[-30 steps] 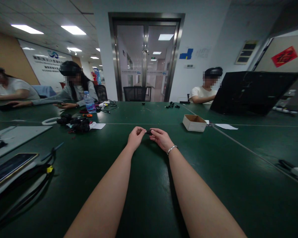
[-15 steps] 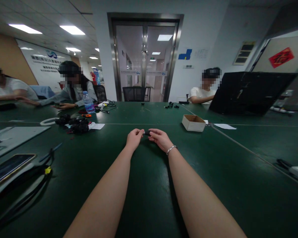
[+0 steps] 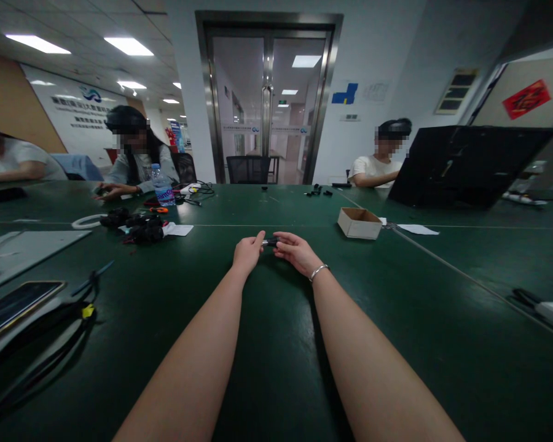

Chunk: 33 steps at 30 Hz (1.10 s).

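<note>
Between my two hands, above the green table (image 3: 276, 319), is a small dark cylindrical piece with a silver end (image 3: 271, 242); its exact kind is too small to make out. My left hand (image 3: 246, 255) is closed at the silver end, its thumb pointing up. The dark end sits in the fingertips of my right hand (image 3: 297, 253), which wears a silver bracelet (image 3: 319, 272) at the wrist. Fingers hide part of the piece at both ends.
Right of my hands stands a small open cardboard box (image 3: 359, 223), with paper (image 3: 417, 229) behind it. Left are black parts (image 3: 145, 228), a water bottle (image 3: 163, 187), a phone (image 3: 21, 307) and cables (image 3: 80, 334). A big black case (image 3: 465, 169) and co-workers are across the table.
My left thumb has lifted, and more of the silver end shows between my hands. At the far left, a co-worker's outstretched arm has drawn back. The view has shifted slightly.
</note>
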Tool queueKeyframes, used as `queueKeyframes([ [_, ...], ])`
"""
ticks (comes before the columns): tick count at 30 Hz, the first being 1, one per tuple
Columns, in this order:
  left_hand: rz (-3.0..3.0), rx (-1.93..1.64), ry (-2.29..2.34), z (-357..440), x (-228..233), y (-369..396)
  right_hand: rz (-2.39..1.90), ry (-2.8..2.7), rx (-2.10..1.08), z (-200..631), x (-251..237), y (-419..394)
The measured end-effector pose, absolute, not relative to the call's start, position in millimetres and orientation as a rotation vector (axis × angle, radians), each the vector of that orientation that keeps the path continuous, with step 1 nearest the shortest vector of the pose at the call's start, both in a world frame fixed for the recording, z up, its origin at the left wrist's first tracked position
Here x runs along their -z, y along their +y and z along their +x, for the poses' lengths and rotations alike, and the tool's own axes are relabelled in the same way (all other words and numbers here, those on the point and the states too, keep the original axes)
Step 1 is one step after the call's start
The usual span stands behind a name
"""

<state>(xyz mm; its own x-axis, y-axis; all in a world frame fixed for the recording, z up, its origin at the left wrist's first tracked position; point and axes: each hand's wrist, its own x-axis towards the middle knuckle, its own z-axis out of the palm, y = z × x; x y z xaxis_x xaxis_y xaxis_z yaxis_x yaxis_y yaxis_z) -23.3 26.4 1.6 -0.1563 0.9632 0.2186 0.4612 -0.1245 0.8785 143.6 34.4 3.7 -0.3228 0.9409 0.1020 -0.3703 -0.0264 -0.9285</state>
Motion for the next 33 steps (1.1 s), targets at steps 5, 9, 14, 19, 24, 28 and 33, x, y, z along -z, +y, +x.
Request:
queueKeyframes([
  [5,1.568,-1.294,1.567,-22.7,0.6,26.5,-0.729,-1.145,-1.564,142.9,-4.5,33.7],
  [9,1.541,-1.373,1.355,-21.8,1.0,27.5,-0.777,-1.052,-1.543,141.4,-4.6,35.1],
  [14,1.512,-1.356,1.172,-19.5,-3.1,25.9,-0.787,-1.000,-1.519,140.7,-4.2,36.8],
  [19,1.443,-1.329,1.278,-16.5,-2.1,26.8,-0.781,-1.036,-1.514,141.4,-2.5,37.5],
  [24,1.447,-1.383,1.318,-16.0,-1.1,27.1,-0.781,-1.033,-1.516,141.5,-1.3,38.0],
  [28,1.440,-1.354,1.321,-16.3,-1.8,26.7,-0.793,-1.009,-1.524,140.6,-3.2,36.6],
  [33,1.443,-1.346,1.324,-16.9,-0.5,28.0,-0.803,-1.001,-1.521,139.6,-5.9,34.2],
])
